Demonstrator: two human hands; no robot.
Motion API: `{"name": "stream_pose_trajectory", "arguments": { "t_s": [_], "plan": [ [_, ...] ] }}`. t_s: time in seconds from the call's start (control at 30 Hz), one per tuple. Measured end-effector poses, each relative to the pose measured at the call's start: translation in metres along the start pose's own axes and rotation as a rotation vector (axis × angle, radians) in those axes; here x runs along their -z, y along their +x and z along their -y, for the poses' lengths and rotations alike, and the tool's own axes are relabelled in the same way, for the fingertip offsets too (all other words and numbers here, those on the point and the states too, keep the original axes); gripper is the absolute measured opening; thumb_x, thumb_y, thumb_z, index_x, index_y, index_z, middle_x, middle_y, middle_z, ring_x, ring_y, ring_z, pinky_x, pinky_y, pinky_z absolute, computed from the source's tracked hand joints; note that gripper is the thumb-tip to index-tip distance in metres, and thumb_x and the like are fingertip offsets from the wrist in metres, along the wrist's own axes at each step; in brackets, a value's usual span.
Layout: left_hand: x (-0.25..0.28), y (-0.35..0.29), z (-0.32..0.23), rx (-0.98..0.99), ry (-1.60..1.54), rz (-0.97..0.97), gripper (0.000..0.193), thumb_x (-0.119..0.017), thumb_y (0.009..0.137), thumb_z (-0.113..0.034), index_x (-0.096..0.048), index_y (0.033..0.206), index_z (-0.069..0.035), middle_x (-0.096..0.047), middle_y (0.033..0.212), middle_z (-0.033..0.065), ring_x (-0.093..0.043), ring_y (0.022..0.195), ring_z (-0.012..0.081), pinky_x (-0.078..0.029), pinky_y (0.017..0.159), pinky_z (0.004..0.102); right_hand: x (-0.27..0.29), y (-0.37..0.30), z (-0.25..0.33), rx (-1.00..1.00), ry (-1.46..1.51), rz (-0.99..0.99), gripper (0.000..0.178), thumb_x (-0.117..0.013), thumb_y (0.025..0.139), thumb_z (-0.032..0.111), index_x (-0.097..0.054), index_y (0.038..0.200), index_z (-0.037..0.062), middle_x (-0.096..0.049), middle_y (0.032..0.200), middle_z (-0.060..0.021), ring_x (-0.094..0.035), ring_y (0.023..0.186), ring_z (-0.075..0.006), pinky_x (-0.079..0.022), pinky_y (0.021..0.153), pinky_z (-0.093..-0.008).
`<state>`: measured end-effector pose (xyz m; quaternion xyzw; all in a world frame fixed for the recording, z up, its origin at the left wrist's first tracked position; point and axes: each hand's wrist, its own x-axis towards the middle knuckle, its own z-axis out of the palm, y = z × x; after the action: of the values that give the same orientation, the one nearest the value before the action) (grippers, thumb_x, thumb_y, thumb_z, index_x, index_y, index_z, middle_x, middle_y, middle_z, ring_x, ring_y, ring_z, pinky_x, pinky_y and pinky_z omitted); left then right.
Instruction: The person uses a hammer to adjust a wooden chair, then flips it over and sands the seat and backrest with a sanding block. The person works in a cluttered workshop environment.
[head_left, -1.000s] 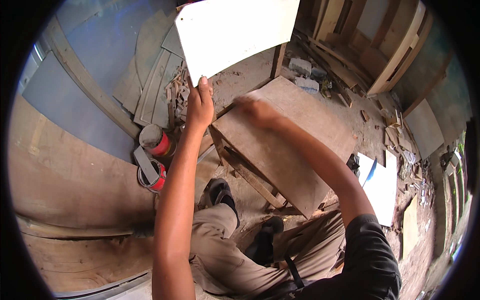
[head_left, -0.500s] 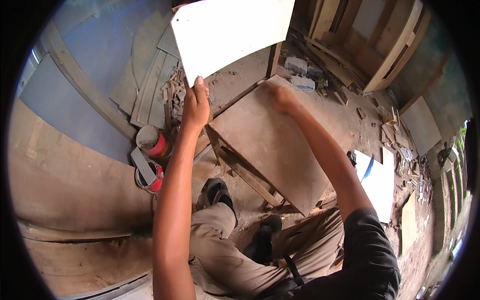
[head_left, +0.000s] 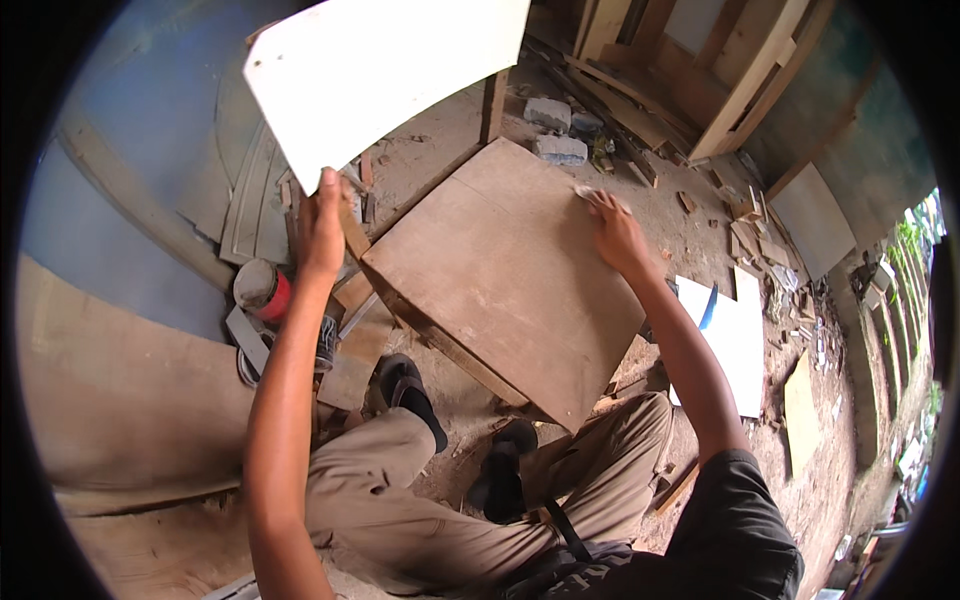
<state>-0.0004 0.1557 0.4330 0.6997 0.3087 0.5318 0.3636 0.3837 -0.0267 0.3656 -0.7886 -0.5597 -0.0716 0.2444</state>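
Note:
A wooden chair stands in front of me, with a broad bare wooden seat (head_left: 490,270) and a bright white back panel (head_left: 390,70) at its far side. My left hand (head_left: 320,235) is closed around the lower left corner of the back panel, thumb up, beside the frame. My right hand (head_left: 622,235) lies at the seat's far right edge, fingers bent over a small pale piece (head_left: 584,192). Mostly covered by the fingers, that piece might be folded sandpaper, though its kind is unclear.
Red cans (head_left: 262,290) stand left of my left forearm. Grey blocks (head_left: 558,149) and wood scraps litter the ground beyond the chair. A white sheet (head_left: 735,340) lies to the right. Wooden frames (head_left: 745,90) stand at the far right; large boards (head_left: 130,390) line the left side.
My right hand has moved from the seat's far left edge, near the back panel, to its far right edge. The chair appears tilted and shifted left; my left hand keeps its hold.

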Motion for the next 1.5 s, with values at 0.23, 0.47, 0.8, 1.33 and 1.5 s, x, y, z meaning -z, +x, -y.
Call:
{"name": "stream_pose_trajectory", "arguments": {
  "t_s": [0.23,0.47,0.8,1.33,1.5],
  "plan": [
    [-0.031,0.002,0.004,-0.030,-0.173,-0.217,0.058,-0.040,0.099,-0.055,-0.049,0.072,-0.004,-0.050,0.066,0.0017,-0.048,0.064,0.0118,-0.039,0.061,0.0275,0.053,-0.066,-0.035,-0.193,-0.055,-0.067,0.038,-0.045,0.097,0.020,-0.055,0.129,0.0041,-0.055,0.133,-0.0188,-0.051,0.124,-0.0360,-0.040,0.104,-0.0437],
    [-0.048,0.019,0.004,-0.160,-0.032,-0.436,0.063,-0.045,0.100,-0.049,-0.041,0.056,-0.004,-0.041,0.050,-0.0023,-0.040,0.048,0.0089,-0.027,0.046,0.0295,-0.044,0.086,0.044,-0.072,-0.001,0.080,0.037,-0.042,0.097,0.028,-0.060,0.117,0.0017,-0.063,0.118,-0.0190,-0.059,0.110,-0.0382,-0.045,0.097,-0.0464],
    [-0.046,0.023,0.019,-0.142,0.001,-0.429,0.063,-0.045,0.099,-0.051,-0.043,0.059,-0.003,-0.043,0.052,-0.0014,-0.041,0.050,0.0092,-0.031,0.047,0.0284,-0.085,0.133,0.048,0.012,0.056,0.105,0.043,-0.040,0.099,0.037,-0.054,0.135,0.0182,-0.061,0.123,-0.0193,-0.059,0.112,-0.0377,-0.046,0.096,-0.0469],
    [-0.052,0.018,0.012,-0.156,0.027,-0.443,0.063,-0.043,0.099,-0.053,-0.045,0.061,-0.003,-0.044,0.054,-0.0007,-0.043,0.050,0.0098,-0.032,0.048,0.0275,0.043,-0.069,-0.027,-0.015,-0.098,0.135,0.044,-0.042,0.099,0.022,-0.046,0.141,0.0082,-0.030,0.153,-0.0195,-0.023,0.145,-0.0342,-0.021,0.117,-0.0461],
    [-0.032,0.018,0.013,-0.099,-0.076,-0.306,0.063,-0.043,0.097,-0.059,-0.045,0.063,-0.006,-0.044,0.055,0.0002,-0.043,0.054,0.0105,-0.033,0.052,0.0300,-0.037,-0.042,0.139,0.746,0.162,0.239,0.050,-0.041,0.098,0.022,-0.038,0.145,0.0075,-0.033,0.152,-0.0186,-0.027,0.144,-0.0291,-0.017,0.119,-0.0416]
  ]
}}
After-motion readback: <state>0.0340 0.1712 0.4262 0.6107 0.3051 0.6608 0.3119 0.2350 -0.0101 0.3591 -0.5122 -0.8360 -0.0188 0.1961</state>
